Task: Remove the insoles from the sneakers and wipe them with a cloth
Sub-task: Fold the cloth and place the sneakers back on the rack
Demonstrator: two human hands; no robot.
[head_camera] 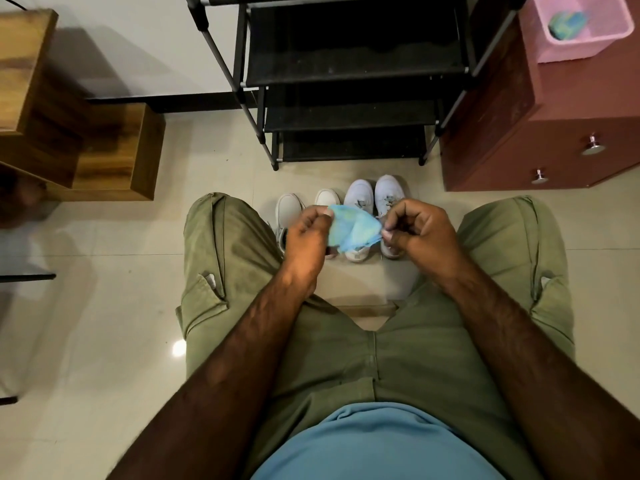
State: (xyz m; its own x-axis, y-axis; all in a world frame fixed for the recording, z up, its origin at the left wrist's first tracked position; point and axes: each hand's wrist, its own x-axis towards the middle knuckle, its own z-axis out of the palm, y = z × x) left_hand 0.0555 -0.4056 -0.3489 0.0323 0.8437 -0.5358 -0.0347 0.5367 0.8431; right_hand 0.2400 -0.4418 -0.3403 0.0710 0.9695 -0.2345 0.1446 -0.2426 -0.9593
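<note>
Blue-green cloth (pixel 353 227) hangs spread between your two hands, and that tells you where the job stands. Each grip is clamped on an edge of it: your left hand (pixel 306 237) pinches the upper left corner between thumb and curled fingers, and your right hand (pixel 417 232) nips the lower right edge at the fingertips. You hold the cloth in the air between your knees, touching no shoe. Directly under it, four white sneakers (pixel 360 199) stand side by side on the tiled floor (pixel 104 306), toes pointing away from you. The laced pair (pixel 389 195) is on the right and the two plainer ones (pixel 290 211) are on the left, with their heels partly hidden by your hands. No insoles show outside a shoe, so I judge that none is out yet and that you are only readying the wiper. The next move calls for a free hand: gather the cloth into one grip or lay it on your thigh, then reach down into a sneaker's opening, hook the insole at the heel and peel it up. Beyond the shoes stands a black shoe rack (pixel 349 64), and to its right a maroon cabinet (pixel 519 133) carries a pink basket (pixel 571 51).
</note>
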